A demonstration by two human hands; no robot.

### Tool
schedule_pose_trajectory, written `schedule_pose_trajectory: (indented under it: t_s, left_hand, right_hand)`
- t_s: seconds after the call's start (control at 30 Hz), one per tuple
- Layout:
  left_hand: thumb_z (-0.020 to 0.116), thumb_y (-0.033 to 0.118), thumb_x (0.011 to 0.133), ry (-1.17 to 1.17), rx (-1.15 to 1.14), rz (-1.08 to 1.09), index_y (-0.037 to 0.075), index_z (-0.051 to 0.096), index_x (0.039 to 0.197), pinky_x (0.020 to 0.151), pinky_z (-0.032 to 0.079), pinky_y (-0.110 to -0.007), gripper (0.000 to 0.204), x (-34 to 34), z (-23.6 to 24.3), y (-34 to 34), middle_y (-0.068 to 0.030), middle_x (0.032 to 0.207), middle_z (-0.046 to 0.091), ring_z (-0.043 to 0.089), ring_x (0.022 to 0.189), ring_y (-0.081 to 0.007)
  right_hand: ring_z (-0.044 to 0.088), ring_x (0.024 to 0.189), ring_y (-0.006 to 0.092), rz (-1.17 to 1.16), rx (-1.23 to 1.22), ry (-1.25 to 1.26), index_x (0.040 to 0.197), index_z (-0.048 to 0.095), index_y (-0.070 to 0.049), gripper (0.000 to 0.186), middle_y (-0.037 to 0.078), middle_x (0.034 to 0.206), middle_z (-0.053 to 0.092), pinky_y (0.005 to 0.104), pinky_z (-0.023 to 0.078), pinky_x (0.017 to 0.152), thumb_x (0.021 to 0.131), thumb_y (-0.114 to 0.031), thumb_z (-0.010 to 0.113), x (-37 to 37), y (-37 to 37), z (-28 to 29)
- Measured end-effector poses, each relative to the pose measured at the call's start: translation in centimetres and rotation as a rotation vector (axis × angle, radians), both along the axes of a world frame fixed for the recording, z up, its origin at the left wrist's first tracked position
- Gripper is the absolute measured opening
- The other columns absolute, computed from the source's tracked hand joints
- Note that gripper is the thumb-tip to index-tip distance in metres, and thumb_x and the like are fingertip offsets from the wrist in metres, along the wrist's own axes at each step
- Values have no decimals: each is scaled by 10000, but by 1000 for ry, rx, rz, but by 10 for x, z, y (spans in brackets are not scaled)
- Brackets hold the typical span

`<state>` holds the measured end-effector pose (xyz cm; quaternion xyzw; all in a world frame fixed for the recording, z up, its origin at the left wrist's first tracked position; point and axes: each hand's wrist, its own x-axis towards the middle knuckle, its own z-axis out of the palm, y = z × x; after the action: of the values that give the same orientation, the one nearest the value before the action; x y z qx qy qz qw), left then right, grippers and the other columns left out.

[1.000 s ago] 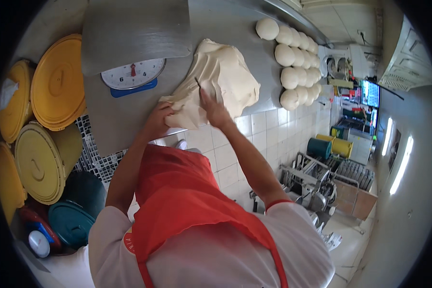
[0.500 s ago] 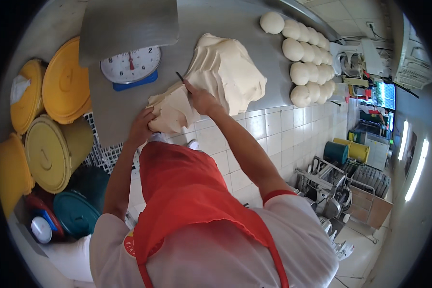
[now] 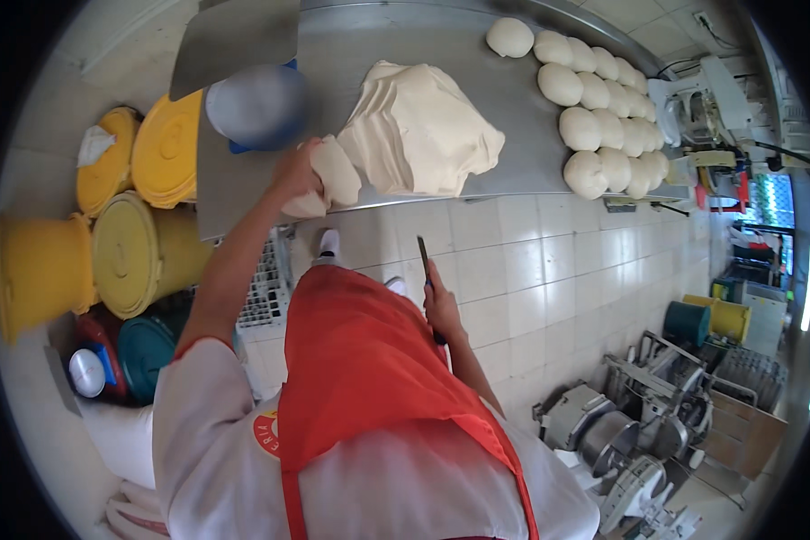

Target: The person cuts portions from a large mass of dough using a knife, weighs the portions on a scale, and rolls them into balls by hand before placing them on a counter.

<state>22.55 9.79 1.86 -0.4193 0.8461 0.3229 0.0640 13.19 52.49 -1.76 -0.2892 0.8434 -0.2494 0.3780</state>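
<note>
My left hand is closed around a cut piece of pale dough at the table's front edge. Beside it, close to the right, sits a large dough mass with ridged, sliced folds on its left side. Beyond my left hand stands a dial scale with a flat metal pan; its face is blurred. My right hand, off the table and in front of the red apron, grips a narrow dark-bladed cutting tool, its blade pointing away from me.
Rows of round dough balls lie on the metal table at the far right. Lidded yellow bins and a dark green one crowd the left. Metal machinery stands on the tiled floor at right.
My right hand has drawn back from the dough toward my body with the cutting tool. My left hand has moved up and right with the dough piece, which now looks smaller.
</note>
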Motion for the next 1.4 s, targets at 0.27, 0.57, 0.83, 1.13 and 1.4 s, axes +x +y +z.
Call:
schedule_pose_trajectory:
  t_s: [0.27, 0.57, 0.83, 1.13, 1.4]
  left_hand:
    - [846, 89, 534, 360, -399, -11, 119, 648, 1163, 957, 509, -423, 661, 14, 195, -9, -148, 1108, 713, 666, 1080, -358]
    - [877, 130, 536, 406, -529, 168, 118, 651, 1155, 880, 544, -397, 659, -18, 237, -212, -121, 1028, 735, 696, 988, -309]
    - [903, 254, 617, 415, -633, 72, 92, 636, 1264, 877, 556, -386, 719, -6, 193, -292, -127, 1087, 729, 700, 1000, -275]
    - [927, 394, 617, 313, -629, 70, 10, 334, 1549, 1176, 365, -407, 1170, 12, 210, -268, -248, 1502, 471, 446, 1402, -360]
    - [926, 395, 648, 320, -551, 184, -6, 325, 1548, 1183, 351, -425, 1154, 28, 242, -236, -261, 1522, 438, 428, 1412, -368]
  right_hand:
    - [529, 493, 178, -58, -274, -44, 1596, 264, -368, 637, 61, 627, 548, 366, 504, 489, 1043, -127, 470, -31, 1, -37]
    - [503, 467, 129, -269, -292, 27, 1607, 250, -327, 595, 38, 634, 527, 327, 475, 449, 1070, -138, 425, -54, 3, 9]
    - [484, 475, 96, -483, -262, -102, 1613, 246, -287, 597, 14, 650, 499, 289, 462, 435, 1067, -111, 411, 21, -34, 31]
    - [467, 500, 98, -274, -309, 7, 1598, 314, -259, 562, 13, 652, 516, 292, 441, 476, 1068, -134, 453, 35, -75, 24]
    - [459, 500, 82, -267, -257, -45, 1602, 294, -287, 572, 5, 629, 492, 289, 445, 465, 1072, -141, 451, 17, -66, 30]
